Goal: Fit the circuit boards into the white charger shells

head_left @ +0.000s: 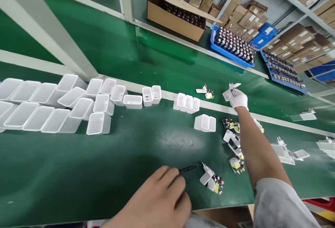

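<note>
My right hand (pixel 237 98), in a white glove, reaches far out over the green belt (pixel 131 144) and grips a white charger plug piece (pixel 231 89) by the belt's far white rail. My left hand (pixel 157 200), bare, rests low near the front edge and holds a thin black tool (pixel 188 168) whose tip points right. Just right of that tip lies a charger circuit board with a white plug cap (pixel 211 179). Several more boards and plug caps (pixel 232 140) lie under my right forearm. Small groups of empty white charger shells (pixel 205 122) stand mid-belt.
Many empty white shells (pixel 52 105) crowd the left of the belt. Another plug part with a board (pixel 206 92) lies by the rail. More plug parts (pixel 285 151) sit to the right. Behind are an open cardboard box (pixel 172 18), blue trays of components (pixel 234 44) and shelves of boxes.
</note>
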The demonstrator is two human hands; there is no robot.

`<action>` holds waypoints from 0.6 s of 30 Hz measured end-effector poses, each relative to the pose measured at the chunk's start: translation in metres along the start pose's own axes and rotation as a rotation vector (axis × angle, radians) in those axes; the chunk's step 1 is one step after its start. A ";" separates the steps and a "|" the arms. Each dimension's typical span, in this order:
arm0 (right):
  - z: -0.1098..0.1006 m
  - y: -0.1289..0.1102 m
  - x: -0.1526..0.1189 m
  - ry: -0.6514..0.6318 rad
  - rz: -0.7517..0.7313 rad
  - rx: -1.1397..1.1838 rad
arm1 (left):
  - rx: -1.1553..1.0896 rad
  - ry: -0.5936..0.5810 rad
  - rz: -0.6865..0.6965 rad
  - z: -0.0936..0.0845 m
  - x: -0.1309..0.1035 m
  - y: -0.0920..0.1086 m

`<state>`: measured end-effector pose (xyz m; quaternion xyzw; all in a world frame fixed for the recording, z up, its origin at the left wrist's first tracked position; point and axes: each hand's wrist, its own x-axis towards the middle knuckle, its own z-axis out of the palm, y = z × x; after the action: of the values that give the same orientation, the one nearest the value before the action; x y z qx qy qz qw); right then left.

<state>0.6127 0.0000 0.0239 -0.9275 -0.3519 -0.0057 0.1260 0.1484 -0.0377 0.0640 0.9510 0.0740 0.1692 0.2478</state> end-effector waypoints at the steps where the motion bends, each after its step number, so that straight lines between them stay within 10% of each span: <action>1: 0.002 0.006 0.004 0.011 0.012 -0.027 | 0.014 -0.063 -0.022 0.004 0.007 -0.007; 5: -0.001 0.012 0.008 0.059 -0.098 -0.102 | -0.025 -0.125 -0.176 0.030 0.047 -0.033; 11: 0.018 -0.007 0.009 -0.296 -0.536 -0.093 | -0.055 -0.023 -0.296 0.093 0.131 -0.052; 18: 0.031 0.004 0.024 -0.311 -0.478 -0.063 | -0.022 0.011 -0.356 0.115 0.158 -0.063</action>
<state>0.6305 0.0203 -0.0043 -0.8115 -0.5752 0.0965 0.0368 0.3332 0.0010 -0.0165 0.9192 0.2405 0.1287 0.2838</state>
